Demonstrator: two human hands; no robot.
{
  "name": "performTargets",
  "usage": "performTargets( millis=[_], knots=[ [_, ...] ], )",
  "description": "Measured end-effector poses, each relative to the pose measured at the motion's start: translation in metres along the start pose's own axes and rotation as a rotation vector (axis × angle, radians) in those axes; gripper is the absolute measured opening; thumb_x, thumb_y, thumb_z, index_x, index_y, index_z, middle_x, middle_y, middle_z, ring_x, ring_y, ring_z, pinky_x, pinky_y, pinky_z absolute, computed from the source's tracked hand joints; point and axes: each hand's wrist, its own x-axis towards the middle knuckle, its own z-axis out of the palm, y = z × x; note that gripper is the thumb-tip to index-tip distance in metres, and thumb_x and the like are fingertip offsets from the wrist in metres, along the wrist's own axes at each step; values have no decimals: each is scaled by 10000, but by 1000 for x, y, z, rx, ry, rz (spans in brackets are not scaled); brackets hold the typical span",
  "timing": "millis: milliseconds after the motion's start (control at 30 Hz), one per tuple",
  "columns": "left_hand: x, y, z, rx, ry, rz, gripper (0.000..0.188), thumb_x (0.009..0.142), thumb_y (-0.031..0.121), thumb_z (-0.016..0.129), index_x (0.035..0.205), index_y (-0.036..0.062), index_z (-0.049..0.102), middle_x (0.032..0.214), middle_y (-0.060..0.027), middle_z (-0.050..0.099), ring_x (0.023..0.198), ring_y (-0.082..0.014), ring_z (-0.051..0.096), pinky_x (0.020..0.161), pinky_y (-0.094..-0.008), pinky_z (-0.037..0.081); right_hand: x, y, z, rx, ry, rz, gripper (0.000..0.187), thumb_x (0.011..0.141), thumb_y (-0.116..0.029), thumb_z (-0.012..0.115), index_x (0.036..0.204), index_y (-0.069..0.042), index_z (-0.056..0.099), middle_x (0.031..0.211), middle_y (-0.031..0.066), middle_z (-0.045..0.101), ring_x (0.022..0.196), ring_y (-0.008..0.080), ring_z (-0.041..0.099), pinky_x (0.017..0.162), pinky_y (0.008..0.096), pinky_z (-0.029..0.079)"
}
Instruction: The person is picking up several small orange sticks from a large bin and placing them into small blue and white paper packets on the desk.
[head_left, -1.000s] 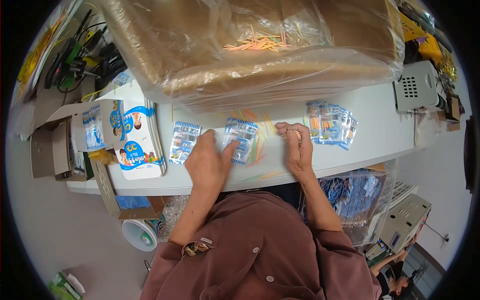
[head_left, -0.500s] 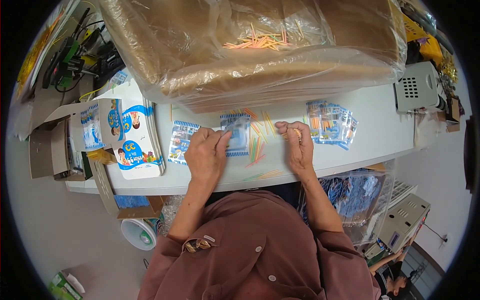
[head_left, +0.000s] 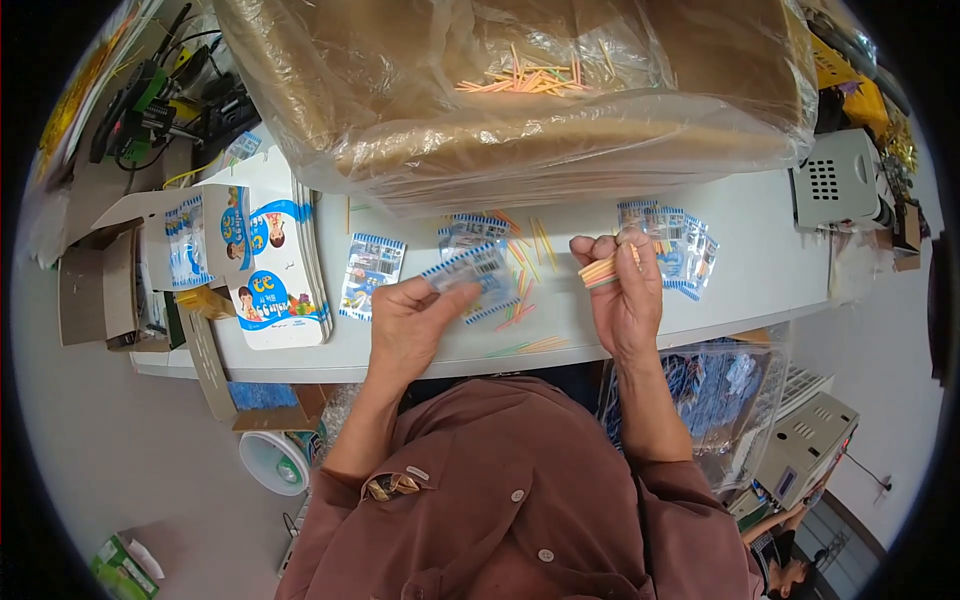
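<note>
My left hand pinches a small blue-and-white plastic packet between thumb and fingers, raised and tilted above the table. Under it lies another such packet, partly covered. In my right hand is a bundle of thin pastel sticks, gripped by thumb and curled fingers with the ends pointing left. Loose sticks in yellow, orange, green and pink lie between the hands. One flat packet rests left of my left hand. Beyond my right hand several packets overlap in a fanned row.
A large carton lined with clear plastic fills the far side, with more sticks inside. Printed cards are stacked at left beside an open cardboard box. A grey metal box stands at right. Below the table is a white bin.
My left hand has lifted a packet off the table and tilted it. My right hand has moved slightly right and turned, so the stick bundle shows more plainly.
</note>
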Motion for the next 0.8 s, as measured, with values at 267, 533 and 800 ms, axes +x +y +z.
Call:
performTargets(
  millis=[267,533,800],
  knots=[
    [-5,5,11,275,-268,-1,240,898,101,707,713,-45,661,556,24,509,595,-26,408,505,-253,367,0,-18,27,12,-137,-43,145,1030,-182,494,1141,-89,500,1002,93,639,1094,302,630,1010,440,453],
    [-4,6,22,368,-467,-73,316,908,167,694,698,-50,602,523,-43,386,558,-83,333,493,-313,331,4,-14,49,-58,-271,-73,180,1036,-201,481,1167,-79,460,960,104,610,1089,330,628,996,450,458],
    [0,-2,26,365,-491,-31,359,904,184,697,666,-48,561,507,-52,387,543,-94,326,488,-327,324,-1,-5,45,-268,-350,-65,176,1039,-210,465,1160,-84,445,932,111,597,1026,334,649,1103,534,354]
  ],
)
